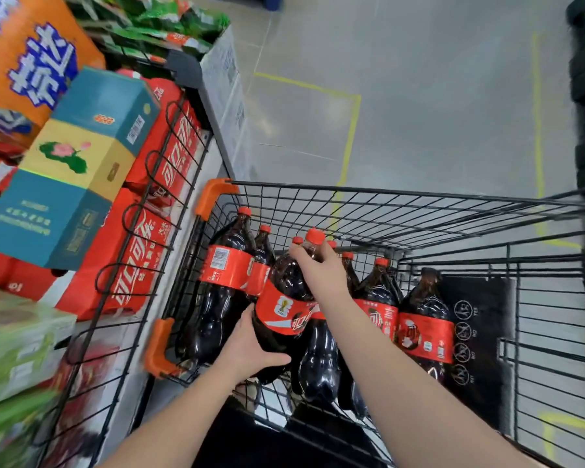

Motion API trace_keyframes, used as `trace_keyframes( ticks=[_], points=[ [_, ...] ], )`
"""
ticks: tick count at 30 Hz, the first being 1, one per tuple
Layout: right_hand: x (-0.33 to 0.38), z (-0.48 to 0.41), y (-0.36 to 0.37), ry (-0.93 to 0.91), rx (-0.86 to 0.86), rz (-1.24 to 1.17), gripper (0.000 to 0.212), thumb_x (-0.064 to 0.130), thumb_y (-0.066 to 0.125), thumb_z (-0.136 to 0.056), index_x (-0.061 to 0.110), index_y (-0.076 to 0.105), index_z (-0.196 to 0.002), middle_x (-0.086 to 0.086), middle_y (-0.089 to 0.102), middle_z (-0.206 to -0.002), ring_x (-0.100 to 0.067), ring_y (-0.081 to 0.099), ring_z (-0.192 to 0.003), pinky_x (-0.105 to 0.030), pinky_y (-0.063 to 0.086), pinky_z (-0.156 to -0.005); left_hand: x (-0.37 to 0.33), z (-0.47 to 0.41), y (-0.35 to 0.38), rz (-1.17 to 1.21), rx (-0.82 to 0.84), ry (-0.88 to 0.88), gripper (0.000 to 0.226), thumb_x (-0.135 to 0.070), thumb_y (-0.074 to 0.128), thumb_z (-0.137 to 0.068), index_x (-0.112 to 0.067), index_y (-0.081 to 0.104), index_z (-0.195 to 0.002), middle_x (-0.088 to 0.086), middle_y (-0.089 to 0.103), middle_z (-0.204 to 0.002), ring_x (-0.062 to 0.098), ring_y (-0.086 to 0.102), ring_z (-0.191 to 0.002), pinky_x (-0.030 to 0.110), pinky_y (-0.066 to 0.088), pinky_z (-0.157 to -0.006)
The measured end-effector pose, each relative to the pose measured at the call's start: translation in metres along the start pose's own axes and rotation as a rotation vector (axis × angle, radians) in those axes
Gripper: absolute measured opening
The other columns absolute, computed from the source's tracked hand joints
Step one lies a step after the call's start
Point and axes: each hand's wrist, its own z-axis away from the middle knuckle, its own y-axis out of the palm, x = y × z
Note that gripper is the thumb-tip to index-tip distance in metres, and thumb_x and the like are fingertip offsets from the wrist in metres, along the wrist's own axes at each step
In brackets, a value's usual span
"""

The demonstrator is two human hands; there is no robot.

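held bottle (282,310): dark cola, red label, red cap
cart (385,192): black wire, orange corners
box (78,157): teal and yellow, pink lotus
floor (436,113): grey, yellow lines

The right hand (321,269) hides the neck of the held bottle (286,310), the left hand (250,347) covers its lower side, the green boxes (17,349) at left are blurred, and the cart (419,193) runs past the right edge.

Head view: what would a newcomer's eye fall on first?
A tilted dark cola bottle, red label, is held among other bottles in the black wire cart at centre: the right hand grips its neck, the left hand holds its lower body. Red cartons are stacked at left.
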Motion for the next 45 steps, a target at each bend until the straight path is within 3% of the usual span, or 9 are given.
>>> trace_keyframes(
  ticks=[5, 10, 15, 21, 27, 32, 37, 40, 45],
  points=[
    [-0.002, 0.011, -0.012, -0.010, 0.018, -0.033, 0.025, 0.044, 0.072, -0.095, 0.035, 0.057, -0.112, 0.028, 0.058, -0.100, -0.004, 0.061, -0.106, -0.030, 0.042, -0.096, -0.006, 0.005, 0.007, 0.017, -0.011, 0.019, 0.119, -0.028, 0.102, -0.057, -0.024, 0.033, -0.153, -0.013, 0.061, -0.129, 0.009, 0.060, -0.121, 0.025, 0.046, -0.102],
    [-0.002, 0.024, -0.022, -0.030, -0.004, -0.155, 0.008, 0.047, 0.072, -0.094, 0.044, 0.068, -0.101, 0.025, 0.066, -0.109, -0.008, 0.062, -0.116, -0.038, 0.046, -0.112, -0.014, 0.014, 0.009, -0.065, -0.101, 0.090, 0.112, -0.048, 0.096, -0.047, -0.033, 0.041, -0.143, -0.021, 0.064, -0.124, 0.002, 0.063, -0.117, 0.033, 0.055, -0.103],
    [0.017, 0.045, -0.039, -0.104, -0.060, -0.174, 0.034, 0.068, 0.072, -0.078, 0.047, 0.072, -0.105, 0.017, 0.072, -0.116, -0.011, 0.067, -0.118, -0.048, 0.051, -0.110, -0.039, 0.025, 0.004, -0.090, -0.134, 0.199, 0.104, -0.055, 0.097, -0.046, -0.047, 0.041, -0.133, -0.026, 0.065, -0.123, -0.002, 0.063, -0.118, 0.038, 0.056, -0.105],
    [0.069, 0.086, -0.072, -0.241, -0.115, -0.253, 0.021, 0.044, 0.077, -0.091, 0.032, 0.075, -0.109, 0.012, 0.077, -0.108, -0.011, 0.070, -0.110, -0.045, 0.052, -0.109, -0.095, 0.062, -0.018, -0.143, -0.236, 0.403, 0.094, -0.052, 0.095, -0.049, -0.049, 0.044, -0.128, -0.028, 0.063, -0.120, 0.000, 0.063, -0.115, 0.034, 0.056, -0.099],
    [0.124, 0.136, -0.107, -0.393, -0.087, -0.412, 0.012, 0.029, 0.079, -0.093, 0.029, 0.076, -0.105, 0.005, 0.081, -0.106, -0.015, 0.076, -0.105, -0.040, 0.058, -0.102, -0.153, 0.108, -0.054, -0.127, -0.311, 0.649, 0.084, -0.032, 0.102, -0.060, -0.057, 0.045, -0.117, -0.034, 0.058, -0.112, -0.027, 0.054, -0.104, 0.000, 0.043, -0.081],
    [0.174, 0.182, -0.132, -0.600, -0.075, -0.379, 0.049, 0.047, 0.084, -0.077, 0.036, 0.069, -0.123, 0.010, 0.076, -0.120, -0.012, 0.071, -0.117, -0.036, 0.055, -0.103, -0.200, 0.149, -0.086, -0.084, -0.383, 0.827, 0.082, -0.030, 0.099, -0.058, -0.060, 0.052, -0.117, -0.039, 0.064, -0.114, -0.019, 0.060, -0.109, 0.005, 0.047, -0.088],
    [0.219, 0.227, -0.142, -0.858, -0.032, -0.332, 0.057, 0.030, 0.080, -0.083, 0.035, 0.058, -0.136, 0.022, 0.070, -0.131, -0.001, 0.065, -0.125, -0.029, 0.051, -0.104, -0.234, 0.189, -0.119, 0.014, -0.456, 0.958, 0.084, -0.024, 0.102, -0.055, -0.056, 0.056, -0.118, -0.046, 0.065, -0.110, -0.019, 0.063, -0.105, 0.018, 0.055, -0.092],
    [0.242, 0.253, -0.136, -0.968, -0.035, -0.244, 0.064, 0.025, 0.081, -0.082, 0.037, 0.052, -0.138, 0.028, 0.070, -0.127, -0.002, 0.065, -0.125, -0.028, 0.051, -0.104, -0.244, 0.200, -0.140, 0.040, -0.485, 1.016, 0.089, -0.020, 0.102, -0.056, -0.049, 0.049, -0.122, -0.050, 0.058, -0.109, -0.031, 0.052, -0.104, 0.000, 0.042, -0.085],
    [0.268, 0.286, -0.118, -0.999, -0.038, -0.138, 0.081, 0.026, 0.091, -0.080, 0.048, 0.041, -0.141, 0.015, 0.070, -0.128, -0.001, 0.070, -0.115, -0.018, 0.056, -0.091, -0.251, 0.221, -0.173, 0.031, -0.526, 1.082, 0.095, -0.026, 0.103, -0.054, -0.042, 0.048, -0.130, -0.035, 0.057, -0.118, -0.031, 0.051, -0.107, -0.002, 0.041, -0.082]
  ],
)
